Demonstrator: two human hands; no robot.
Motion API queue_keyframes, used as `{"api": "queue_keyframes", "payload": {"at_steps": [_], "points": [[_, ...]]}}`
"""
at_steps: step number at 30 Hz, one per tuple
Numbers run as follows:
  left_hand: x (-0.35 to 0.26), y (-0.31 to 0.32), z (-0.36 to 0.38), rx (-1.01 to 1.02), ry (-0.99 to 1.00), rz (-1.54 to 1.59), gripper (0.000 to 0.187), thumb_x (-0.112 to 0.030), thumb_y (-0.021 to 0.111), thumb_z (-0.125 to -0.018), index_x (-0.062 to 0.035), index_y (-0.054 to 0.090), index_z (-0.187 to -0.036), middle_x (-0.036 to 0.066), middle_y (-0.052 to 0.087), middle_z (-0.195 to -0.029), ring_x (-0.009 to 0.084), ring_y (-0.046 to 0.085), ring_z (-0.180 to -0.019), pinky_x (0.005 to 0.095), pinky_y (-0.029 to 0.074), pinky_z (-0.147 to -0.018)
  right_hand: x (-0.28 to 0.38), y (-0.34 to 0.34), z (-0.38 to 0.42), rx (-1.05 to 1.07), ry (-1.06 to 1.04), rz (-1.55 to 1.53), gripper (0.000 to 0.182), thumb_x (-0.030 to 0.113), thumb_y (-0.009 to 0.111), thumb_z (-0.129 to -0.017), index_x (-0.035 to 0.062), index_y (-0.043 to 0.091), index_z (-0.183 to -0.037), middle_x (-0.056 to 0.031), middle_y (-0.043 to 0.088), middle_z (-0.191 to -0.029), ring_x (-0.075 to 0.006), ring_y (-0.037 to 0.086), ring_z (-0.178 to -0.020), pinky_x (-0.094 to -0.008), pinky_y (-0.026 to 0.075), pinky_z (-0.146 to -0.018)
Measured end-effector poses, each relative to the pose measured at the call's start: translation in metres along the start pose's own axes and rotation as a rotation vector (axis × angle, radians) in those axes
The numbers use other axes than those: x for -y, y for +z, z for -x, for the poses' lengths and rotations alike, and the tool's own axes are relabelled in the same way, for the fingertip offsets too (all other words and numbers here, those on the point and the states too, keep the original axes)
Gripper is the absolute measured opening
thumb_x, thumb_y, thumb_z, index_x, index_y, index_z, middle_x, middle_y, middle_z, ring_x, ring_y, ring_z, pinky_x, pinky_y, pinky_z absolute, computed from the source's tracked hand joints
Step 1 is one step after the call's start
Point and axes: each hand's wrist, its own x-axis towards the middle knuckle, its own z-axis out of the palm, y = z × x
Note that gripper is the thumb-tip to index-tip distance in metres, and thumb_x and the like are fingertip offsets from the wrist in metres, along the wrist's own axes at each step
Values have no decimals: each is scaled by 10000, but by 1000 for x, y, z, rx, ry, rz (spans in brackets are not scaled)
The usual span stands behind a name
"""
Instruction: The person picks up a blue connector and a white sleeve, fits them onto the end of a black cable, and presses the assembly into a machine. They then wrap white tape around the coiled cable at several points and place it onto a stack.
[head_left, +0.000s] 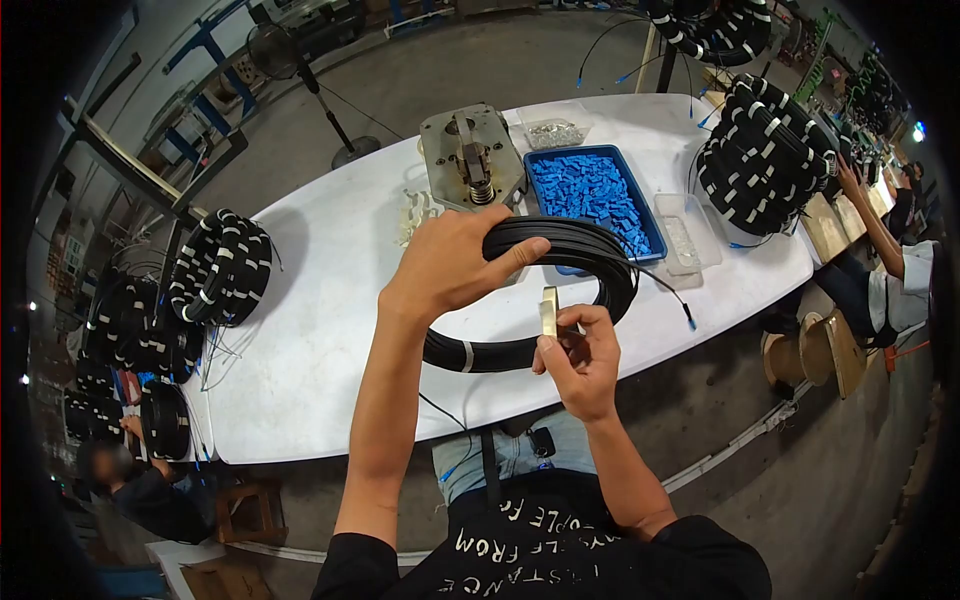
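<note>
Now the left hand (450, 265) grips the top of a black cable coil (560, 290), held above the near edge of the white table (330, 330). Right hand (578, 360) pinches a pale strip (548, 310) beside it. Coil looks light, springy, likely to loosen; best grasped around the whole bundle.

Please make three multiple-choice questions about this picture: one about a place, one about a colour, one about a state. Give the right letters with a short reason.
1. Where is the blue tray?
A. on the white table
B. on the floor
C. on a stool

2. What colour is the cable coil that the left hand holds?
A. red
B. black
C. yellow

3. How is the strip in the right hand held?
A. lying flat on the palm
B. hanging from the wrist
C. pinched upright in the fingers

Answers: 1 A, the tray rests on the tabletop; 2 B, the coil is black with a white band; 3 C, fingertips grip its lower end.
</note>
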Motion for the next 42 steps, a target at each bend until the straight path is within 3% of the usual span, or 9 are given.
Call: {"api": "queue_keyframes", "payload": {"at_steps": [5, 9, 17, 22, 25, 29, 35, 39, 42], "points": [[-3, 0, 0, -19, 13, -8, 590, -649, 596, -840, -62, 656, -869, 147, 664, -682, 349, 662, -670, 434, 507, -627, 23, 20, -18, -79, -76, -172, 274, -56, 603, -887, 15, 395, -1050, -93, 511, -954, -110, 610, -610, -227, 518, -528], [-5, 3, 2, -84, 47, -45, 583, -634, 582, -853, -57, 651, -908, 165, 669, -711, 372, 663, -705, 454, 509, -644, 24, 28, -26, -101, 21, -245, 264, -3, 617, -912, 24, 383, -1033, -95, 509, -945, -129, 623, -569, -236, 511, -489], [0, -7, -2, 30, -22, 62, 576, -575, 431, -958, -34, 626, -938, 220, 637, -711, 425, 619, -725, 504, 462, -660, 21, 30, -33, -151, 72, -339, 264, 41, 628, -923, 52, 378, -1006, -88, 532, -957, -145, 619, -538, -256, 486, -435], [1, -1, 0, 17, 2, -43, 686, -704, 516, -854, -37, 618, -980, 206, 657, -717, 400, 657, -764, 473, 505, -708, 25, 30, -37, -141, 96, -362, 289, 65, 635, -927, 80, 349, -965, -85, 558, -919, -148, 619, -536, -246, 464, -419], [0, -1, 0, -1, -23, -44, 711, -726, 574, -802, -44, 623, -999, 189, 676, -736, 388, 671, -770, 462, 521, -716, 20, 32, -38, -151, 113, -349, 292, 74, 634, -930, 85, 344, -960, -89, 558, -920, -143, 611, -532, -244, 458, -416], [-2, -3, 0, 12, -57, -74, 666, -667, 625, -808, -39, 639, -1031, 170, 689, -784, 366, 674, -777, 434, 516, -709, 14, 37, -39, -170, 96, -309, 258, 82, 625, -934, 105, 369, -929, -61, 582, -880, -128, 581, -499, -243, 430, -388], [-3, -2, 0, -24, -84, -60, 636, -639, 649, -802, -42, 690, -1017, 177, 695, -799, 354, 675, -763, 417, 513, -701, -8, 32, -40, -166, 78, -295, 243, 38, 600, -946, 74, 359, -942, -87, 551, -911, -116, 577, -564, -224, 452, -469], [-1, -2, 0, -8, -107, -27, 610, -627, 654, -805, -48, 701, -990, 169, 696, -790, 340, 674, -753, 397, 512, -696, -31, 34, -44, -176, -6, -252, 250, 21, 624, -935, 66, 379, -926, -59, 553, -887, -95, 564, -651, -222, 481, -565], [0, -1, 2, 1, -87, -22, 606, -625, 659, -805, -52, 702, -999, 164, 695, -784, 333, 675, -746, 390, 513, -689, -61, 37, -51, -243, -159, -238, 190, 32, 642, -928, 31, 488, -1039, -26, 568, -879, -96, 576, -758, -255, 513, -707]]}}
